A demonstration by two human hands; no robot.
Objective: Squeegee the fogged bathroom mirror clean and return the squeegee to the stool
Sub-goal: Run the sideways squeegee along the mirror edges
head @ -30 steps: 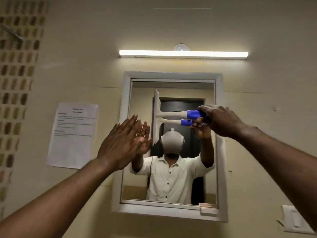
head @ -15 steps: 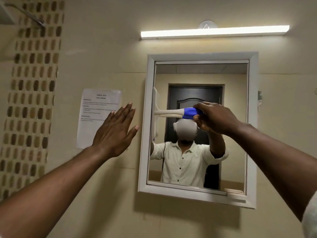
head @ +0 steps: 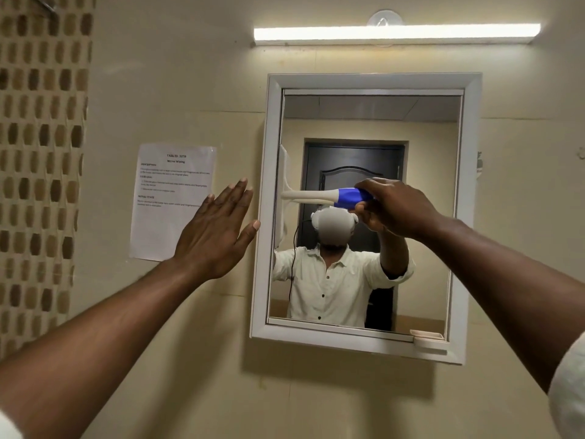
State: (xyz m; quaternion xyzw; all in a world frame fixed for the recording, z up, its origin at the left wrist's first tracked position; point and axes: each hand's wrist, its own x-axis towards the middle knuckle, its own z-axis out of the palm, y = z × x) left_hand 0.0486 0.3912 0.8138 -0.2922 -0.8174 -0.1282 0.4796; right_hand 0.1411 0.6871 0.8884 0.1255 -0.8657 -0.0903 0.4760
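Head view: the mirror [head: 364, 280] hangs on a cream wall in a white frame [head: 266, 217], under a lit tube light [head: 395, 32]. The right hand [head: 395, 210] is closed around the blue grip of the squeegee [head: 313, 196], its fingers wrapped tight on the handle. The handle's long axis runs level, from the hand in the middle of the glass out to the left. Its pale neck ends in the blade head, which stands upright against the glass, right at the inner left edge of the frame. The blade's long axis is vertical, along that edge. No glass shows between blade and frame on that side. To the right of the hand, and above and below it, the glass is open as far as the frame.

The left hand [head: 218, 229] is raised flat and holds nothing, fingers straight and close together, pointing up. It is beside the frame's outer left edge, the thumb tip at or very near the frame; whether it touches, I cannot tell. Left of this hand a printed paper sheet [head: 172, 201] is stuck to the wall, and farther left runs a band of brown mosaic tiles [head: 41, 153]. The wall below the mirror is bare.
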